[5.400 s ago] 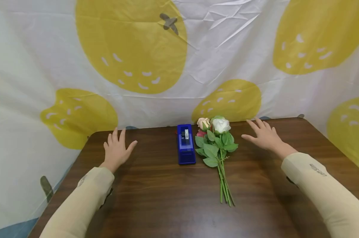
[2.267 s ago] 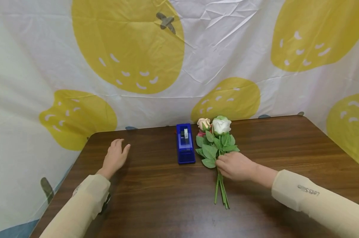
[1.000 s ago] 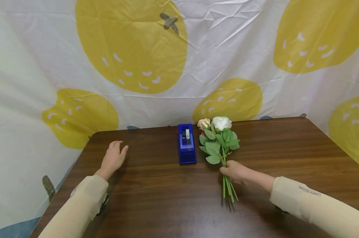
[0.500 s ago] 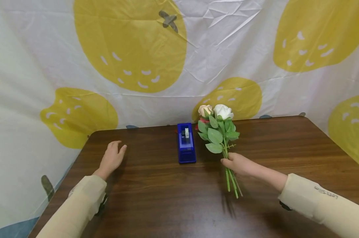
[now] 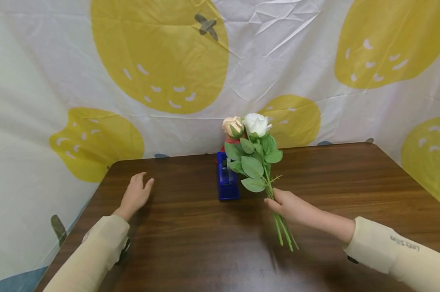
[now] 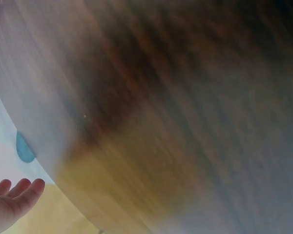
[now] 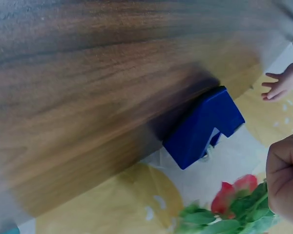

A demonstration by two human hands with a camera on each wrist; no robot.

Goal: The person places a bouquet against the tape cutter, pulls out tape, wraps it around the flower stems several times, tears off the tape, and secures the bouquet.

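My right hand (image 5: 291,207) grips the green stems of a bunch of roses (image 5: 252,166), raised off the tabletop and tilted to the left. A white bloom (image 5: 257,125) and a peach bloom (image 5: 233,126) top the bunch, with red petals partly hidden behind leaves; the right wrist view shows the red bloom (image 7: 233,194) beside the curled fingers (image 7: 285,180). Behind the flowers stands a blue tape dispenser (image 5: 228,184), its upper right part covered by leaves. My left hand (image 5: 134,196) stays near the table's left side, fingers relaxed, holding nothing.
The dark brown wooden table (image 5: 191,251) ends at the back against a hanging white cloth (image 5: 191,136) printed with yellow fruit. Cloth also hangs along the left and right sides.
My right hand took hold of the rose stems, lifted the bunch off the table, then moved it left so the blooms overlap the tape dispenser. The left hand drew back slightly and relaxed.
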